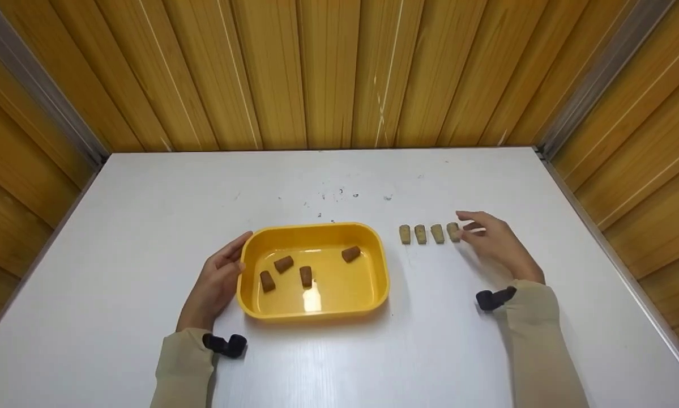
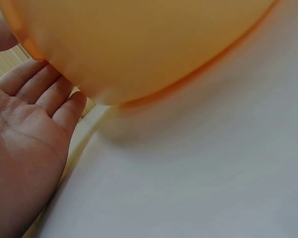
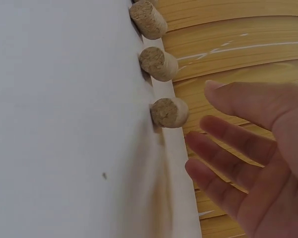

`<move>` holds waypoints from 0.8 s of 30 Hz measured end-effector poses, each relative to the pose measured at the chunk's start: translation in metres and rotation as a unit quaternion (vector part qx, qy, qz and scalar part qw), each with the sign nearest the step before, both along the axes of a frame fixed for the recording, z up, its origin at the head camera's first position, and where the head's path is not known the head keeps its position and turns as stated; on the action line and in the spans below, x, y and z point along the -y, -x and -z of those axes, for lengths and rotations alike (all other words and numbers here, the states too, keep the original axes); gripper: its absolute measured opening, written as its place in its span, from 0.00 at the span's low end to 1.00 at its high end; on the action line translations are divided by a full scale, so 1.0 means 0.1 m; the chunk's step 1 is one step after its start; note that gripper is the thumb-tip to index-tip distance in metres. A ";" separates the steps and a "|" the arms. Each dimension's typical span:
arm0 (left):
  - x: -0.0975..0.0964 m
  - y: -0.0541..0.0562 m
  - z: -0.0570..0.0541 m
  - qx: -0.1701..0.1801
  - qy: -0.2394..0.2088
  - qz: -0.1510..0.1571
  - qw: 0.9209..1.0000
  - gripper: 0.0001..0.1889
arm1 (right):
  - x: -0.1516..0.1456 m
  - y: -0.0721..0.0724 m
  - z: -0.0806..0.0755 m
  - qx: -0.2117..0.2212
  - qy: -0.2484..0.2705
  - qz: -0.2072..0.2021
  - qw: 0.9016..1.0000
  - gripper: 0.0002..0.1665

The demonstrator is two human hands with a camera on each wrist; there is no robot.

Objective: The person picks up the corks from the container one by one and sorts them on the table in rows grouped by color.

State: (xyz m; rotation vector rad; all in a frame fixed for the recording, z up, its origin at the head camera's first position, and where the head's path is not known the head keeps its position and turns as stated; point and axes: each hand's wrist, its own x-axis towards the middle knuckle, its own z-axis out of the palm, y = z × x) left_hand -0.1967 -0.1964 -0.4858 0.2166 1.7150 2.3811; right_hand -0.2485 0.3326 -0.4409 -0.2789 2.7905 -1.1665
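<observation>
My left hand (image 1: 216,280) rests against the left wall of a yellow plastic tray (image 1: 311,315), its fairly straight fingers touching the outer side below the rim. Inside the tray lie several dark brown tapered stoppers (image 1: 306,276), three toward the left and one (image 1: 350,253) at the right. To the tray's right, several pale tan corks (image 1: 421,234) form a short row on the table. My right hand (image 1: 495,241) hovers at the row's right end, fingers spread and holding nothing. Its thumb and fingertips are beside the last cork (image 3: 169,113), with a gap showing in the right wrist view.
The white table (image 1: 146,226) carries small dark marks behind the tray. Yellow wood-patterned panels (image 1: 328,73) stand along its back and sides. A black camera mount (image 1: 226,345) sits on the left wrist, another (image 1: 495,298) on the right.
</observation>
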 end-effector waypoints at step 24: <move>0.00 0.00 0.01 0.001 -0.009 -0.004 1.000 0.32 | 0.56 0.10 -0.48 -0.021 -0.030 -0.054 0.998 0.24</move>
